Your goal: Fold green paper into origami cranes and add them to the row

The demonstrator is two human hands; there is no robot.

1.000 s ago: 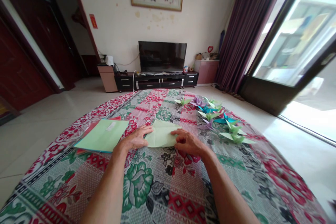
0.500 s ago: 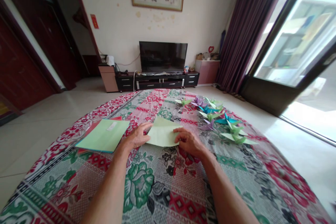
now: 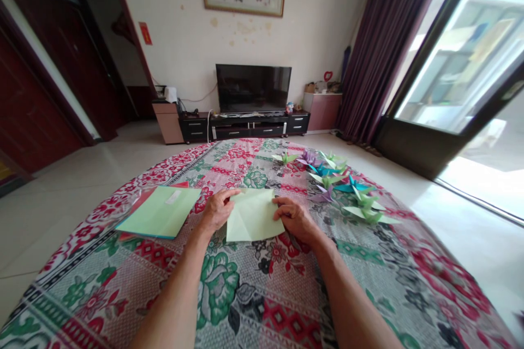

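A pale green sheet of paper point(image 3: 254, 218) with faint crease lines lies between my hands, near the middle of the table. My left hand point(image 3: 219, 210) pinches its upper left corner, thumb and fingers closed together. On the opposite side, my right hand point(image 3: 295, 219) grips the right edge with curled fingers. Off to the left rests a stack of coloured paper point(image 3: 159, 212), light green on top, with blue and red edges peeking out. Folded paper cranes point(image 3: 327, 180) in green, purple and blue stand grouped at the right.
A patterned cloth point(image 3: 270, 294) covers the round table. Beyond it, a television point(image 3: 254, 89) stands on a low black cabinet point(image 3: 241, 126) against the wall. A purple curtain point(image 3: 368, 49) hangs beside a glass door at the right.
The green sheet has turned so its lower edge now lies nearly level and closer to me. My left hand has shifted to its upper left corner; the right hand stays at the right edge.
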